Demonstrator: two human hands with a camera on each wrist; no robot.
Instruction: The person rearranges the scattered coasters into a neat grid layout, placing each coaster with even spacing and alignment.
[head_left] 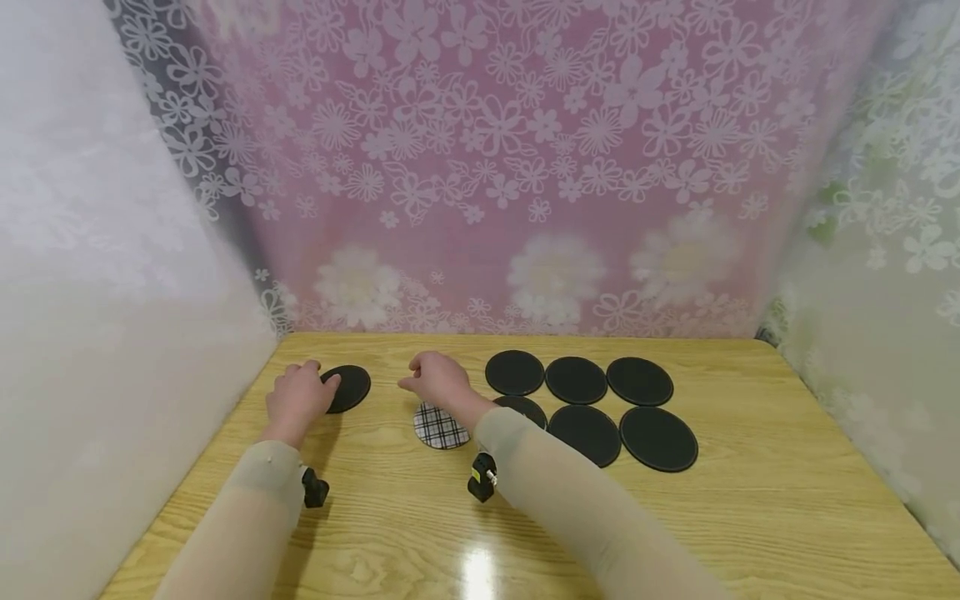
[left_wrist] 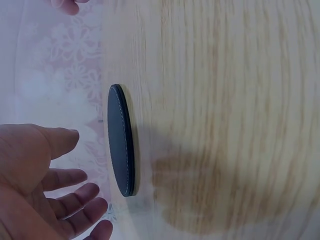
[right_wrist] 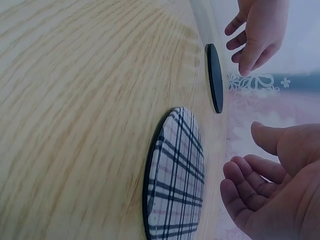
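At the left of the table lies a round black coaster (head_left: 351, 388) with stitching along its rim. My left hand (head_left: 295, 398) hovers at its left side; in the left wrist view a gap separates the loosely bent fingers from the black disc (left_wrist: 119, 142). Near the middle, a round coaster with a black-and-white plaid face (head_left: 439, 427) lies flat, partly hidden by my right hand (head_left: 441, 383) in the head view. Nothing is in the right hand (right_wrist: 280, 185), whose fingers bend loosely above and beyond the plaid coaster (right_wrist: 179, 175) in the right wrist view.
Several more black coasters (head_left: 576, 380) lie in two rows of three on the wooden table (head_left: 757, 517), right of my hands. The right forearm partly covers the near-left one (head_left: 522, 408). Flowered curtains (head_left: 525, 167) stand behind and at the sides.
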